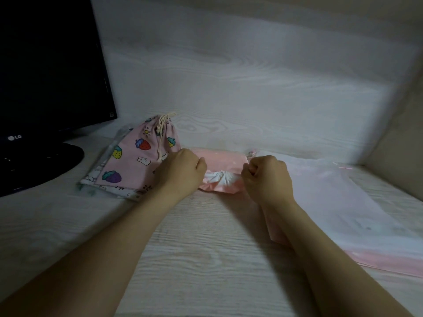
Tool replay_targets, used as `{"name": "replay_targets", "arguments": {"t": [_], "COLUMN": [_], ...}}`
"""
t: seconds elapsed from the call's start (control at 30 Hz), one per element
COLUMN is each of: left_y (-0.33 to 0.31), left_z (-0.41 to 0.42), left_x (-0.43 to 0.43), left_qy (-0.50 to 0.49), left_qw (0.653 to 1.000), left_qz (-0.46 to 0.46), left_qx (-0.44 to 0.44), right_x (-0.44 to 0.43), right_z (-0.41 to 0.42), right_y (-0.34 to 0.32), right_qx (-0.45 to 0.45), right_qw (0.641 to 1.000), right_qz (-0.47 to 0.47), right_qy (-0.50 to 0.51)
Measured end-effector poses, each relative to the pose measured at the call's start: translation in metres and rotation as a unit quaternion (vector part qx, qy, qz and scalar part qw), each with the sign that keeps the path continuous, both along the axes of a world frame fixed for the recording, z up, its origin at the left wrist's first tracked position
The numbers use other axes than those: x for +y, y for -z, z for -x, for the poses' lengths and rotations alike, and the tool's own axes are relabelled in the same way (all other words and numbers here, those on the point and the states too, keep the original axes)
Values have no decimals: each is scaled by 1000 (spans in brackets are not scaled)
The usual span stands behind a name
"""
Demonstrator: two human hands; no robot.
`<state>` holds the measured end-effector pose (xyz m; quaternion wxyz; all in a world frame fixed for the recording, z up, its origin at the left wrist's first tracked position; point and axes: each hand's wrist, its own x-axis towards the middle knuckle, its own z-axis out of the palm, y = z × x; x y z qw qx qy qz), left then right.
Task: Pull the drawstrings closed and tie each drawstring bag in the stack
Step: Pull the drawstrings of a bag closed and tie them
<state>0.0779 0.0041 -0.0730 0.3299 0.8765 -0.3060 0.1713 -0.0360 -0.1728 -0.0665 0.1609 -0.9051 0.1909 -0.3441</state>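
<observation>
Pink bag (218,160), clenched by your left hand (180,171) and right hand (267,177), may bunch lopsided if you pull unevenly.

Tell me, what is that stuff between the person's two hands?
The head view shows the gathered mouth of the pink bag, its white lining puckered into pleats, stretched between the left hand and the right hand, over the pale wooden table.
</observation>
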Motion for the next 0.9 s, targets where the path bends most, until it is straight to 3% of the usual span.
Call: {"name": "replay_targets", "arguments": {"t": [0.23,0.33,0.43,0.53,0.7,0.9], "left_y": [-4,-1,-3,-3,2,7], "left_z": [-2,-1,0,1,-4,-7], "left_x": [13,20,22,22,20,18], "left_qy": [-15,29,55,50,46,-24], "left_qw": [998,997,998,998,989,973], "left_qz": [-21,-21,4,-10,-40,-103], "left_qx": [-64,-68,-5,-47,-132,-204], "right_x": [-6,-11,-11,-5,-6,-8], "right_z": [6,11,17,16,10,3], "right_y": [2,4,0,-2,4,9], "right_qx": [5,19,16,3,24,35], "right_qw": [1000,999,999,996,997,995], "right_qz": [26,37,-18,-60,24,94], "right_qy": [13,0,-22,-65,-68,16]}}
